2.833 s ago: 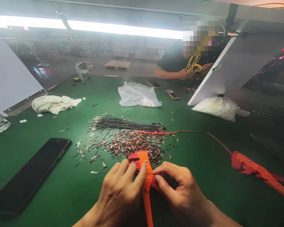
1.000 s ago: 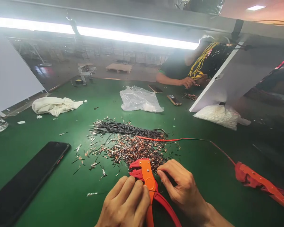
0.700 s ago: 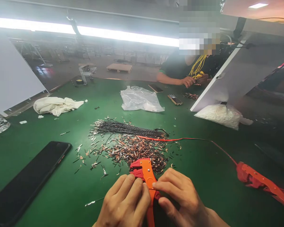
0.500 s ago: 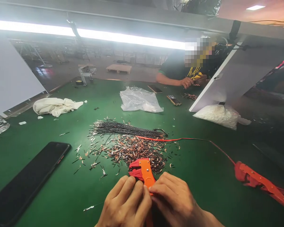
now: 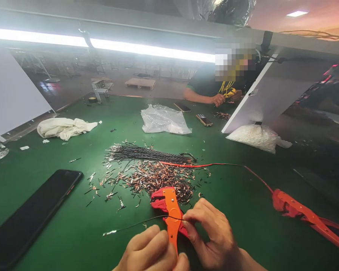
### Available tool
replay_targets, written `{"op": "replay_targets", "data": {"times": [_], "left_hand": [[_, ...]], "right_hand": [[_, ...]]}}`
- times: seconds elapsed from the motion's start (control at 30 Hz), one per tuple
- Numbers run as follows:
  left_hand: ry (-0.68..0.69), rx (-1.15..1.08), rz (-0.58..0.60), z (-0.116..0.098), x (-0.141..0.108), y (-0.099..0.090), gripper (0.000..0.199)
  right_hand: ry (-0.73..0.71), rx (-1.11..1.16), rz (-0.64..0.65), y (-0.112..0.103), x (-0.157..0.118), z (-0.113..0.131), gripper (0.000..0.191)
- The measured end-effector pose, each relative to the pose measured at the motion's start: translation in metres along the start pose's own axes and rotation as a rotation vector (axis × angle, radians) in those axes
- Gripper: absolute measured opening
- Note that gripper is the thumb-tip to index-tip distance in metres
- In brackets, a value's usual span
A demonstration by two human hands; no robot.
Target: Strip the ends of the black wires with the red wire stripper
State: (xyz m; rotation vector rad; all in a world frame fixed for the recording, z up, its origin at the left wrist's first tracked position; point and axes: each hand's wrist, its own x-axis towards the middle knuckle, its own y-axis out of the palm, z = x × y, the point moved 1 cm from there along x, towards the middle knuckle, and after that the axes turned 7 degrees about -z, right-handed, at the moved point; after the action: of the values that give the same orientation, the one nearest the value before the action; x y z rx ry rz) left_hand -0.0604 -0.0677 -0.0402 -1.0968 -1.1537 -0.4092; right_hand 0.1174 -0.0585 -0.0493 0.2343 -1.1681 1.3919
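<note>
My left hand point(image 5: 151, 250) is closed around the handle of an orange and red wire stripper point(image 5: 172, 205), whose jaws point away from me. Pinched between the thumb and forefinger of my right hand point(image 5: 213, 233) is a thin black wire point(image 5: 135, 223). The wire crosses over the stripper's orange body, and its silvery end point(image 5: 109, 233) reaches to the left above the table. Just beyond the jaws lies a heap of short black and copper wire offcuts point(image 5: 158, 177). Behind this heap rests a bundle of black wires point(image 5: 147, 153) with silvery left ends.
A second orange wire stripper point(image 5: 305, 212) lies at right, a red strip point(image 5: 209, 165) running toward it. A black phone point(image 5: 36, 214) occupies the left. Farther back are a white cloth point(image 5: 64, 128), a plastic bag point(image 5: 165, 119), a filled bag point(image 5: 252, 138) and a co-worker's hand point(image 5: 219, 99).
My right hand has opened out slightly, and the black wire now shows across the stripper. My left hand has dropped lower on the handle. The whole view has shifted a little.
</note>
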Motion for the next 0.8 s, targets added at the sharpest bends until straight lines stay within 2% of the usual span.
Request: {"op": "replay_targets", "data": {"times": [0.07,0.13,0.23,0.3,0.4,0.5,0.6,0.7,0.8], "left_hand": [[-0.092,-0.088,0.094,0.000,-0.001,0.003,0.029],[-0.237,-0.202,0.137,0.003,-0.003,0.005,0.033],[-0.436,-0.341,0.134,0.010,-0.003,0.008,0.030],[-0.509,-0.407,0.110,0.011,-0.003,0.009,0.027],[-0.547,-0.472,0.082,0.010,-0.004,0.012,0.024],[-0.525,-0.471,0.049,0.009,-0.010,0.012,0.016],[-0.537,-0.461,0.066,0.011,-0.018,0.010,0.008],[-0.547,-0.419,0.088,0.013,-0.021,0.007,0.011],[-0.551,-0.377,0.057,0.014,-0.016,0.006,0.013]], "right_hand": [[0.008,0.014,-0.034,-0.001,-0.001,0.000,0.018],[0.009,0.028,-0.033,0.000,-0.002,0.000,0.018],[-0.004,0.050,-0.003,0.003,-0.003,0.000,0.018],[-0.021,0.070,0.016,0.006,-0.005,0.000,0.016],[-0.041,0.075,0.039,0.009,-0.006,0.000,0.013],[-0.046,0.062,0.047,0.009,-0.006,-0.001,0.012],[-0.042,0.069,0.046,0.008,-0.003,-0.001,0.010],[-0.042,0.076,0.051,0.006,-0.002,-0.001,0.012],[-0.026,0.080,0.092,0.007,-0.002,-0.003,0.014]]}}
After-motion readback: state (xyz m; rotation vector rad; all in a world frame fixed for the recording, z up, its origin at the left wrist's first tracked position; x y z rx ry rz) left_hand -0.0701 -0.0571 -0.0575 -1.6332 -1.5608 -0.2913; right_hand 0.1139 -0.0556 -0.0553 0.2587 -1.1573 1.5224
